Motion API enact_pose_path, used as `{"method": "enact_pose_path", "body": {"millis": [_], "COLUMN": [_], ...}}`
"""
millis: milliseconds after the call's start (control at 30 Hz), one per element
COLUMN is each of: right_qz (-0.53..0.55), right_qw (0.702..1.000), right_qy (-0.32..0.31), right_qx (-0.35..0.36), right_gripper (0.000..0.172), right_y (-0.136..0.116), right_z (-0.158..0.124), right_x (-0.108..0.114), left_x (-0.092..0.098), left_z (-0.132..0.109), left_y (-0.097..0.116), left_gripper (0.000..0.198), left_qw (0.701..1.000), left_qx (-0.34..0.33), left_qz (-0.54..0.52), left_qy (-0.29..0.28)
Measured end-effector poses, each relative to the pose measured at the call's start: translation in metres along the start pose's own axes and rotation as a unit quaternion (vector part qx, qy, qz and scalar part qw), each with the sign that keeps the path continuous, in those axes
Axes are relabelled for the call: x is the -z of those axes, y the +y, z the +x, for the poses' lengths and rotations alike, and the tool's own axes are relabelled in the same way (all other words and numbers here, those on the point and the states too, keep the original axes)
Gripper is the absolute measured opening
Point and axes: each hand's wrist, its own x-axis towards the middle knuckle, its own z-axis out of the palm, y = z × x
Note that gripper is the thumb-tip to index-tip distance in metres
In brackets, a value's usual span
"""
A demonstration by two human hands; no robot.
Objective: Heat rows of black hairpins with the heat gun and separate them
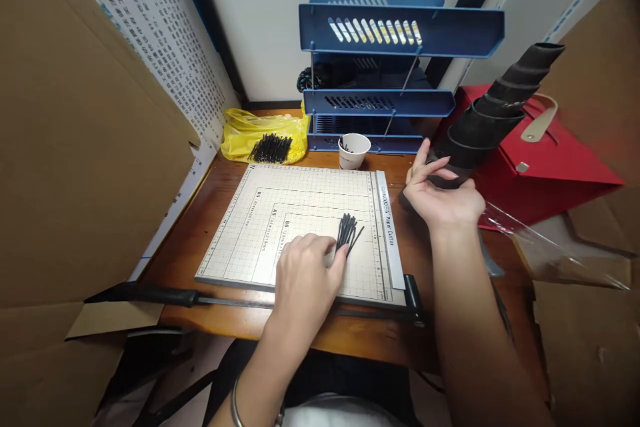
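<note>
Black ties (349, 232) in left grip (306, 275), white cup (354, 151) beyond; right grip (443, 200) open against cones (500, 103).

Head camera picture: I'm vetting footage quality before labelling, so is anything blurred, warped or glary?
Head view: evenly lit, soft shadows; the left hand and its bundle of thin black sticks are sharp on the grey gridded cutter board; wide-lens bending curves the blue plastic tray stack; the clear plastic bag beside the right hand shows glare; corners smear.
</note>
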Motion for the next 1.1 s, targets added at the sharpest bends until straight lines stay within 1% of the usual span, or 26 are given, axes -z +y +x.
{"method": "enact_pose_path", "body": {"millis": [67, 200, 333, 433, 533, 633, 700, 733, 800, 833, 867, 900, 933, 967, 1000, 1033, 1067, 1100], "right_qz": [-0.012, -0.046, -0.071, -0.114, -0.163, -0.2, -0.24, -0.274, -0.374, -0.435, -0.503, -0.568, -0.636, -0.71, -0.788, -0.859, -0.914, -0.949], "right_qw": [1.0, 0.998, 0.996, 0.992, 0.985, 0.977, 0.965, 0.954, 0.919, 0.892, 0.859, 0.818, 0.767, 0.696, 0.602, 0.489, 0.37, 0.261], "right_qy": [-0.007, -0.026, -0.038, -0.039, -0.036, -0.05, -0.071, -0.084, -0.102, -0.103, -0.096, -0.088, -0.089, -0.101, -0.118, -0.133, -0.147, -0.159], "right_qx": [0.005, 0.022, 0.036, 0.042, 0.052, 0.061, 0.077, 0.085, 0.074, 0.058, 0.028, 0.012, 0.02, 0.036, 0.057, 0.072, 0.081, 0.084], "right_gripper": [0.079, 0.077, 0.067, 0.06, 0.067, 0.077, 0.076, 0.072, 0.059, 0.052, 0.045, 0.043, 0.046, 0.05, 0.052, 0.048, 0.041, 0.033], "right_y": [0.001, 0.004, 0.004, 0.003, 0.001, -0.002, -0.003, -0.003, 0.001, 0.004, 0.008, 0.012, 0.015, 0.018, 0.02, 0.02, 0.02, 0.02], "right_z": [0.001, 0.004, 0.005, 0.003, 0.001, -0.003, -0.007, -0.011, -0.022, -0.029, -0.036, -0.043, -0.049, -0.053, -0.055, -0.055, -0.052, -0.049], "right_x": [0.001, 0.003, 0.003, 0.005, 0.008, 0.012, 0.015, 0.017, 0.024, 0.028, 0.032, 0.035, 0.036, 0.036, 0.034, 0.03, 0.025, 0.018], "left_x": [0.003, 0.005, 0.001, -0.001, 0.0, 0.002, 0.004, 0.004, 0.005, 0.006, 0.006, 0.007, 0.007, 0.008, 0.007, 0.007, 0.006, 0.004], "left_z": [0.003, 0.008, 0.009, 0.01, 0.012, 0.016, 0.018, 0.018, 0.018, 0.018, 0.018, 0.017, 0.017, 0.017, 0.017, 0.017, 0.017, 0.017], "left_y": [-0.006, -0.016, -0.02, -0.021, -0.022, -0.023, -0.024, -0.024, -0.026, -0.028, -0.028, -0.029, -0.029, -0.029, -0.028, -0.027, -0.027, -0.026], "left_gripper": [0.008, 0.01, 0.018, 0.022, 0.022, 0.021, 0.021, 0.021, 0.019, 0.017, 0.015, 0.014, 0.013, 0.014, 0.016, 0.018, 0.019, 0.02], "left_qw": [1.0, 0.997, 0.995, 0.995, 0.994, 0.992, 0.991, 0.991, 0.99, 0.989, 0.989, 0.988, 0.988, 0.988, 0.988, 0.988, 0.989, 0.99], "left_qx": [0.003, -0.001, -0.007, -0.009, -0.016, -0.022, -0.027, -0.029, -0.034, -0.036, -0.037, -0.038, -0.038, -0.037, -0.033, -0.029, -0.024, -0.02], "left_qz": [-0.026, -0.071, -0.099, -0.101, -0.104, -0.109, -0.114, -0.117, -0.124, -0.127, -0.129, -0.131, -0.132, -0.134, -0.135, -0.134, -0.132, -0.128], "left_qy": [-0.005, -0.017, -0.016, -0.012, -0.028, -0.054, -0.062, -0.063, -0.065, -0.066, -0.068, -0.069, -0.07, -0.071, -0.068, -0.064, -0.057, -0.049]}}
